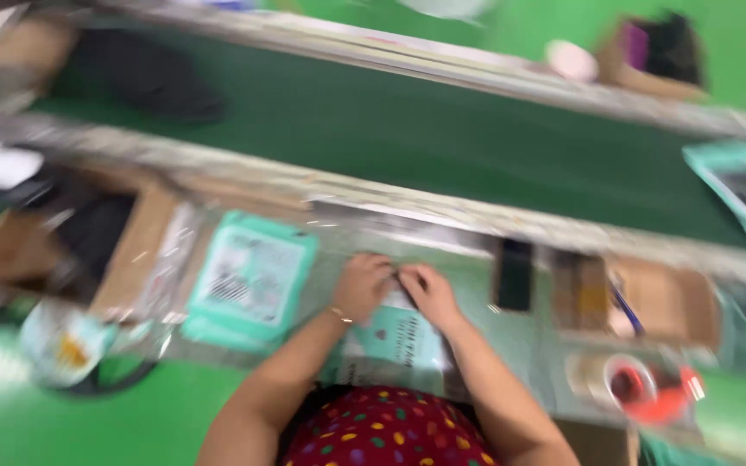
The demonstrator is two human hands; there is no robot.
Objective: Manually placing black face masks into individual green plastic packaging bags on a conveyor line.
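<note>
Both hands meet at the top end of a teal packet (401, 338) lying at the desk's (477, 285) near edge. The left hand (361, 285) and right hand (427, 292) curl their fingers onto it; blur hides whether they pinch it.

Person is wearing a dark red top (388, 431) dotted with small multicoloured spots: yellow, green, white, orange. Forearms are showing bare, no sleeves reaching them. Left wrist is carrying a thin gold-coloured bracelet (340, 317). Both hands are looking bare, though motion blur is hiding finer detail.
</note>
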